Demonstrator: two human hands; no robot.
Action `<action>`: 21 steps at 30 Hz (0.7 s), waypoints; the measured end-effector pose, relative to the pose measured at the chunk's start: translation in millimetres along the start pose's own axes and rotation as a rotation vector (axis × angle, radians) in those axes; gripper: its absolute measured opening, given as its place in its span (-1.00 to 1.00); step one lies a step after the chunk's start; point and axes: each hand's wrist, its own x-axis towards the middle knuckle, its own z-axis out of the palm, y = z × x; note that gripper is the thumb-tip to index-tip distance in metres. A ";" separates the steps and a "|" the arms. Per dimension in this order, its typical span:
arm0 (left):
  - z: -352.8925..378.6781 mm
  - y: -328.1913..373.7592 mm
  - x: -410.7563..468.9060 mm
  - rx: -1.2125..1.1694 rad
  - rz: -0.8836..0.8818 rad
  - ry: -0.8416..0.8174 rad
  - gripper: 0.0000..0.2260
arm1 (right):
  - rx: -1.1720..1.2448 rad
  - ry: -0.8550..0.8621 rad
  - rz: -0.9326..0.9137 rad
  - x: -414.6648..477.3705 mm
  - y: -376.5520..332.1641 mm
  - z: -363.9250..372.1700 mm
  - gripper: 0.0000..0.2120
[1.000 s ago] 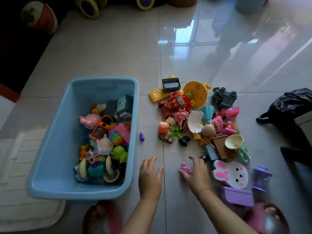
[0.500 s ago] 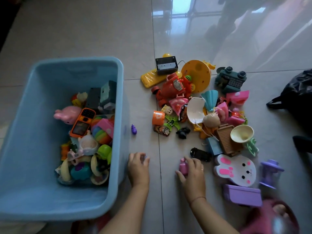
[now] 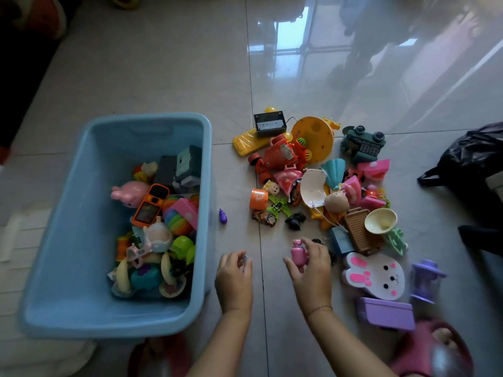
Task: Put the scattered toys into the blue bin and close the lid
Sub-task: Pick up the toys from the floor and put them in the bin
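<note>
An open blue bin (image 3: 81, 202) stands on the tiled floor at the left, with several toys heaped in its right half. To its right lies a pile of scattered toys (image 3: 321, 186). My right hand (image 3: 310, 268) is lifted just off the floor at the pile's near edge, its fingers shut on a small pink toy (image 3: 298, 253). My left hand (image 3: 234, 278) hovers beside the bin's right wall, fingers curled around a small pale object that I can barely make out. No lid is in view.
A tiny purple toy (image 3: 222, 216) lies alone by the bin's wall. A white bunny-face toy (image 3: 375, 274), a purple box (image 3: 385, 312) and a purple lantern (image 3: 426, 280) lie at the near right. A black bag (image 3: 468, 161) sits far right. A pale mat (image 3: 21, 240) is left.
My right hand has closed on the small pink toy and lifted it off the floor. My left hand has curled over a small object beside the bin.
</note>
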 end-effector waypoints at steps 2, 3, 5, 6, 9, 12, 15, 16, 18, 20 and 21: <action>-15.1 28.3 -8.7 -0.063 0.111 0.058 -0.83 | 0.061 0.050 -0.033 6.1 -23.1 -10.3 -0.49; -25.0 42.9 -12.8 -0.106 0.172 0.100 -0.82 | 0.096 0.075 -0.058 9.1 -36.1 -15.0 -0.49; -50.8 67.4 -18.4 -0.194 0.281 0.236 -0.83 | 0.174 0.111 -0.105 13.6 -63.9 -21.9 -0.51; -66.4 74.6 -18.6 -0.229 0.310 0.323 -0.85 | 0.213 0.123 -0.126 14.9 -78.2 -23.6 -0.52; -112.1 66.4 -1.6 -0.275 0.239 0.581 -0.86 | 0.292 0.091 -0.206 10.9 -125.5 -20.4 -0.54; -146.5 34.9 25.9 -0.267 0.067 0.724 -0.82 | 0.382 -0.016 -0.331 -2.7 -173.2 -5.5 -0.58; -163.6 15.0 43.3 -0.310 -0.055 0.716 -0.75 | 0.410 -0.186 -0.375 -14.9 -204.6 14.2 -0.53; -164.5 16.2 45.0 -0.340 -0.079 0.703 -0.72 | 0.398 -0.230 -0.378 -16.0 -207.9 20.3 -0.50; -157.0 31.6 42.6 -0.339 -0.024 0.704 -0.70 | 0.373 -0.223 -0.358 -9.6 -197.9 28.8 -0.50; -136.4 59.1 31.5 -0.284 0.154 0.684 -0.74 | 0.336 -0.084 -0.292 7.4 -171.0 30.8 -0.55; -120.7 71.8 24.9 -0.267 0.268 0.657 -0.76 | 0.308 -0.024 -0.254 18.3 -152.6 30.5 -0.57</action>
